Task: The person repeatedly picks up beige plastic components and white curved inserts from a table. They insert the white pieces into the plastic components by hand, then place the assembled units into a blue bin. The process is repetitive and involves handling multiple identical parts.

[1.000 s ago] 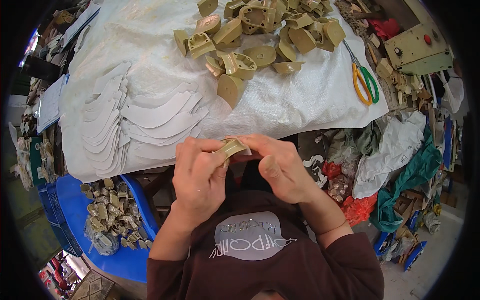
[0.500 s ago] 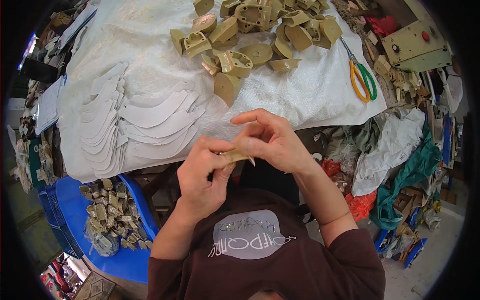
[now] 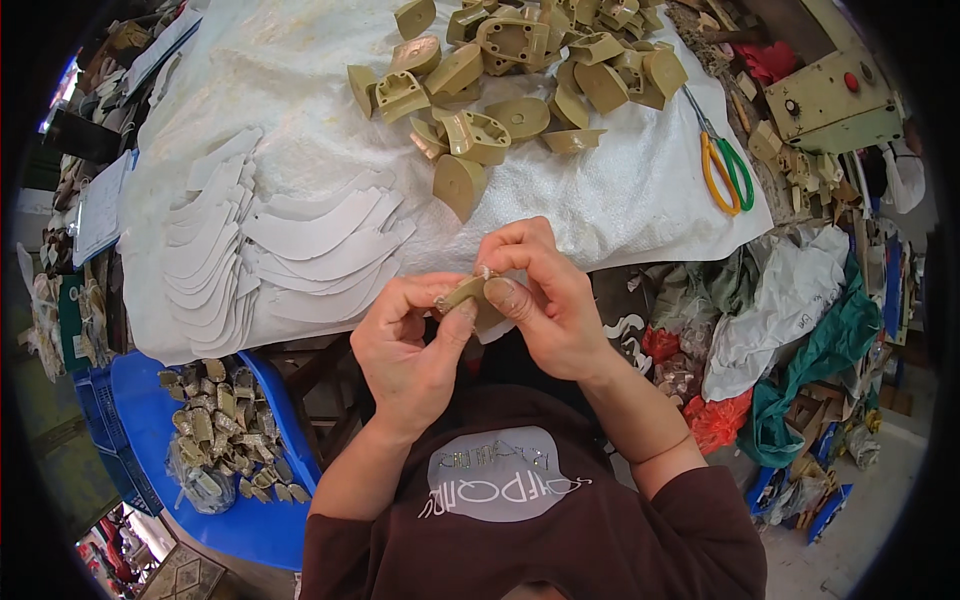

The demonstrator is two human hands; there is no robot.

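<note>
Both my hands meet in front of my chest, just off the table's near edge, on a small olive shoe heel (image 3: 464,293). My left hand (image 3: 408,345) pinches it from the left, thumb on its face. At its right side, the fingers and thumb of my right hand (image 3: 548,305) are closed on it, with a bit of whitish material showing at the fingertips and a pale flap below. Much of the heel is covered by my fingers. Beyond them, overlapping curved white cut pieces (image 3: 325,235) lie in two fanned stacks, and a heap of olive heels (image 3: 478,138) sits farther back.
White woven sheeting (image 3: 300,90) covers the table. Scissors (image 3: 722,165) with orange and green handles lie at its right edge. A blue tub (image 3: 285,400) with several small heels stands lower left. Plastic bags (image 3: 775,310) and a pale control box (image 3: 835,100) are at right.
My right hand's raised fingers have curled down onto the heel. The heel has turned so its broad face shows, and my left thumb now lies across it. The view has shifted slightly.
</note>
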